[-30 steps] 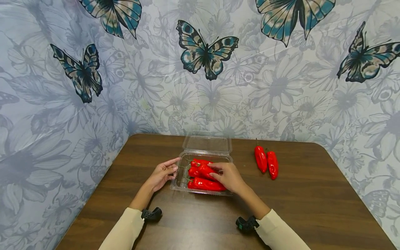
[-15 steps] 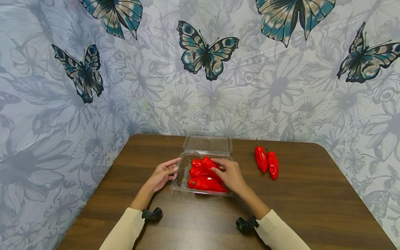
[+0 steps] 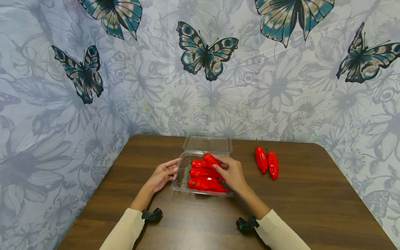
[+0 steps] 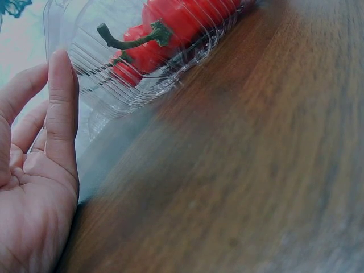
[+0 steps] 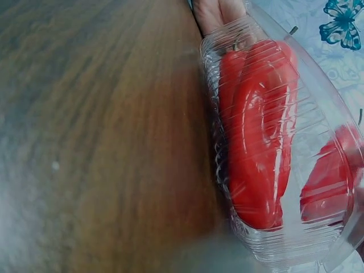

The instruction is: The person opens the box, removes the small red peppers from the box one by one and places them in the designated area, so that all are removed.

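In the head view a clear plastic clamshell box (image 3: 182, 183) stands on the table with its lid raised behind. Several red chili peppers (image 3: 206, 184) lie in it side by side, stems to the left. My right hand (image 3: 232, 173) pinches one red chili pepper (image 3: 210, 159) between thumb and fingers, its stem end tilted up over the others. At the box's left wall, my left hand (image 3: 162, 176) rests with fairly straight fingers (image 4: 61, 108). Through the clear wall in the right wrist view, the held pepper (image 5: 330, 176) shows apart from a row of peppers (image 5: 261, 136).
Two more red chili peppers (image 3: 260, 159) lie on the brown wooden table (image 3: 300, 187) to the right of the box. The transparent lid (image 3: 207, 143) leans back near the table's far edge. A butterfly-patterned cloth (image 3: 206, 104) hangs behind.
My right hand has drawn one pepper up and turned it, its stem end now rising toward the back. Peppers beneath it show more fully. The left hand has stayed at the box.
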Demonstrator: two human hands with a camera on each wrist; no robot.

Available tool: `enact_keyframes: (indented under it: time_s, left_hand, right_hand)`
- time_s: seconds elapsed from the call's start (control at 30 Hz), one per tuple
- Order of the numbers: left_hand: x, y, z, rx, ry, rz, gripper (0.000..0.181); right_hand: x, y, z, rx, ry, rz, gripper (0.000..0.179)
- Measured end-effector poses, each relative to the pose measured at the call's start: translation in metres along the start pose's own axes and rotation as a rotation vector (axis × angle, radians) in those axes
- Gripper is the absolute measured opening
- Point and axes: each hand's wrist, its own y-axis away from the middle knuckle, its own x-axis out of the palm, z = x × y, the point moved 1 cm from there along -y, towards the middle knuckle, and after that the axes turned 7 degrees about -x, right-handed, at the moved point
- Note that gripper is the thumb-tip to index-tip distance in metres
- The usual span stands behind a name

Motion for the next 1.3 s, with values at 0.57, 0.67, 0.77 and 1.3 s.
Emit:
enact_keyframes:
  time_s: [0.57, 0.67, 0.77, 1.3]
  left_hand:
    - [0.000, 0.000, 0.000, -0.007, 0.009, -0.004, 0.051]
    - [0.000, 0.000, 0.000, -0.007, 0.014, -0.008, 0.051]
    - [0.001, 0.000, 0.000, -0.009, 0.018, -0.011, 0.050]
    - [0.002, 0.000, -0.002, -0.018, 0.020, -0.012, 0.053]
  right_hand:
    - [-0.016, -0.009, 0.026, 0.000, -0.012, -0.045, 0.034]
    - [-0.017, -0.009, 0.011, 0.008, 0.008, -0.056, 0.034]
    - [-0.021, -0.009, 0.000, 0.016, 0.015, -0.061, 0.033]
    - [-0.054, -0.017, 0.003, 0.137, -0.005, -0.052, 0.035]
